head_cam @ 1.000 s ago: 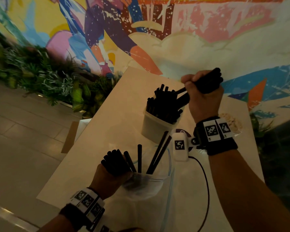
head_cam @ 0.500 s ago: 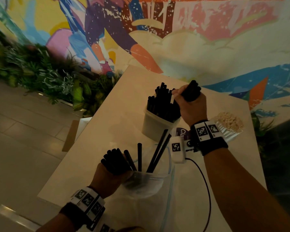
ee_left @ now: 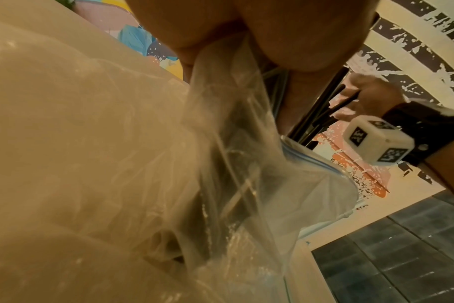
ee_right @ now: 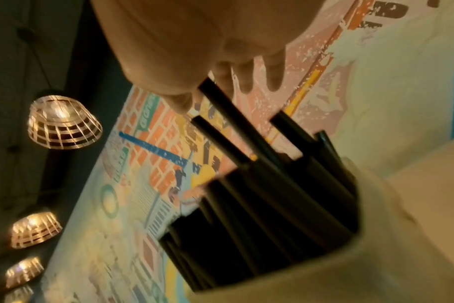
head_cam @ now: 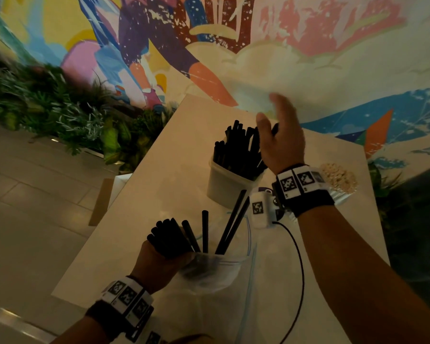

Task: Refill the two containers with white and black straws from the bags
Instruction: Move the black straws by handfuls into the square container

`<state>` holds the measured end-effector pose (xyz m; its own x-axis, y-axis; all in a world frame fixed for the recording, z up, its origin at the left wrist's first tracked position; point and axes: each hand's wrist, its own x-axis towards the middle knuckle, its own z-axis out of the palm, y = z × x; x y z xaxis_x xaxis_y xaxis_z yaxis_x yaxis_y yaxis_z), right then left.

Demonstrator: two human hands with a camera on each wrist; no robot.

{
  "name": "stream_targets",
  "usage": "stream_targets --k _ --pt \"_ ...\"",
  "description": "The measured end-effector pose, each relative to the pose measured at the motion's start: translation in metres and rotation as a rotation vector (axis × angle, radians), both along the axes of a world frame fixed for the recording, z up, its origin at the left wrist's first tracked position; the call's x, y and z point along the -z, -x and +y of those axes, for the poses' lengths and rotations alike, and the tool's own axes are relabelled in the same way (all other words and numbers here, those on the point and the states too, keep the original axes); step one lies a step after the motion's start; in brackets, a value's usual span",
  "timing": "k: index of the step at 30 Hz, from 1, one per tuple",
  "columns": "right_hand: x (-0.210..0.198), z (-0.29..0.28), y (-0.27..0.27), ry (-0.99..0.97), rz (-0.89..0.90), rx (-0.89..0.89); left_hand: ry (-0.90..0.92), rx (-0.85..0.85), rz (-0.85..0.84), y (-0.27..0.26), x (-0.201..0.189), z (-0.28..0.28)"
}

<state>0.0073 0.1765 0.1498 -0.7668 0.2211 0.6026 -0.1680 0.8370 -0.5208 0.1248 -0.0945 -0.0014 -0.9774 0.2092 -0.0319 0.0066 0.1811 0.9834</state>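
A white container (head_cam: 221, 187) stands mid-table, packed with upright black straws (head_cam: 236, 150). My right hand (head_cam: 273, 115) hovers just above and to the right of them, fingers spread and holding nothing. The right wrist view shows the same straws (ee_right: 272, 194) under the spread fingers (ee_right: 246, 80). Nearer me, my left hand (head_cam: 159, 261) grips the mouth of a clear zip bag (head_cam: 216, 274) together with a bunch of black straws (head_cam: 169, 237). Three loose straws (head_cam: 231, 219) stick out of the bag. In the left wrist view the bag's plastic (ee_left: 220, 164) fills most of the picture.
A second container (head_cam: 338, 177) showing pale straw ends sits at the right, behind my right wrist. A black cable (head_cam: 301, 264) hangs from the wrist camera over the table (head_cam: 174, 155). Plants and a mural wall border the table's left and far sides.
My right hand brought its bunch of black straws down into the white container and let go. Its fingers are now spread. The left hand has stayed put.
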Motion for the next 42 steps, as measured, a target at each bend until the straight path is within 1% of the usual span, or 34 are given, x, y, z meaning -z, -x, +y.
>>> stream_targets --k 3,4,5,7,8,9,11,12,13,15,16,17,21,23,25,26,27,29,31,32,33,35,36,37,38,40,42 --pt "0.022 0.001 0.007 -0.181 -0.497 0.043 0.01 0.001 -0.005 0.0 0.0 0.001" --pt "0.025 0.001 0.008 -0.209 -0.625 0.055 0.019 -0.006 0.0 0.0 0.0 0.001" --pt "0.027 0.002 0.008 -0.233 -0.711 0.064 0.024 -0.012 0.004 -0.001 0.001 0.001" --pt "0.025 0.002 0.012 -0.303 -0.797 0.079 0.031 -0.016 0.005 0.0 0.002 0.0" --pt "0.021 0.002 0.013 -0.326 -0.796 0.087 0.036 -0.011 0.007 -0.001 0.002 -0.001" --pt "0.017 0.002 0.014 -0.337 -0.753 0.096 0.034 -0.003 0.013 -0.001 0.003 -0.002" --pt "0.01 -0.003 0.015 -0.313 -0.602 0.101 0.022 0.005 0.019 0.0 0.004 -0.002" --pt "0.009 -0.007 0.015 -0.286 -0.576 0.085 0.023 0.007 0.022 0.0 0.004 -0.003" --pt "0.009 -0.012 0.015 -0.272 -0.608 0.056 0.029 0.007 0.023 0.0 0.003 -0.003" --pt "0.018 -0.021 0.012 -0.363 -0.751 0.014 0.069 0.018 0.032 0.001 0.003 -0.002" --pt "0.023 -0.023 0.011 -0.426 -0.774 0.009 0.093 0.025 0.036 0.001 0.002 -0.002" --pt "0.027 -0.023 0.01 -0.454 -0.747 0.005 0.092 0.028 0.038 0.001 0.0 -0.001" --pt "0.023 -0.025 0.01 -0.25 -0.554 -0.014 0.048 0.021 0.045 -0.001 -0.003 -0.001" --pt "0.012 -0.028 0.0 -0.174 -0.359 -0.003 0.025 0.012 0.035 -0.001 0.0 -0.003" --pt "-0.004 -0.032 -0.021 0.037 -0.183 0.012 0.034 0.004 0.019 -0.001 0.003 -0.004" --pt "-0.012 -0.034 -0.034 0.148 -0.165 0.009 0.044 -0.001 0.014 -0.001 0.004 -0.005" --pt "-0.019 -0.034 -0.047 0.234 -0.192 -0.007 0.052 -0.007 0.011 -0.001 0.004 -0.005" --pt "-0.026 -0.032 -0.075 0.354 -0.309 -0.076 0.056 -0.021 -0.011 -0.001 0.005 -0.004" --pt "-0.026 -0.029 -0.102 0.492 -0.474 -0.192 0.041 -0.019 -0.03 -0.001 0.005 -0.004" --pt "-0.022 -0.027 -0.113 0.532 -0.594 -0.243 0.035 -0.01 -0.031 0.0 0.004 -0.004" --pt "-0.016 -0.025 -0.123 0.511 -0.75 -0.269 0.03 -0.002 -0.027 -0.001 0.004 -0.004" --pt "0.006 -0.02 -0.135 0.317 -1.105 -0.26 0.029 -0.003 -0.02 0.0 0.003 -0.005" --pt "0.019 -0.018 -0.138 0.224 -1.225 -0.224 0.034 -0.005 -0.019 0.0 0.004 -0.005" --pt "0.032 -0.016 -0.139 0.176 -1.27 -0.16 0.035 -0.001 -0.017 0.0 0.004 -0.005" --pt "0.045 -0.016 -0.137 0.178 -1.253 -0.081 0.037 0.002 -0.024 0.0 0.002 -0.005" --pt "0.064 -0.017 -0.133 0.295 -1.132 0.057 0.007 -0.022 -0.073 -0.001 0.001 -0.003" --pt "0.073 -0.023 -0.126 0.46 -1.001 0.092 -0.014 -0.041 -0.109 -0.001 0.002 -0.002"
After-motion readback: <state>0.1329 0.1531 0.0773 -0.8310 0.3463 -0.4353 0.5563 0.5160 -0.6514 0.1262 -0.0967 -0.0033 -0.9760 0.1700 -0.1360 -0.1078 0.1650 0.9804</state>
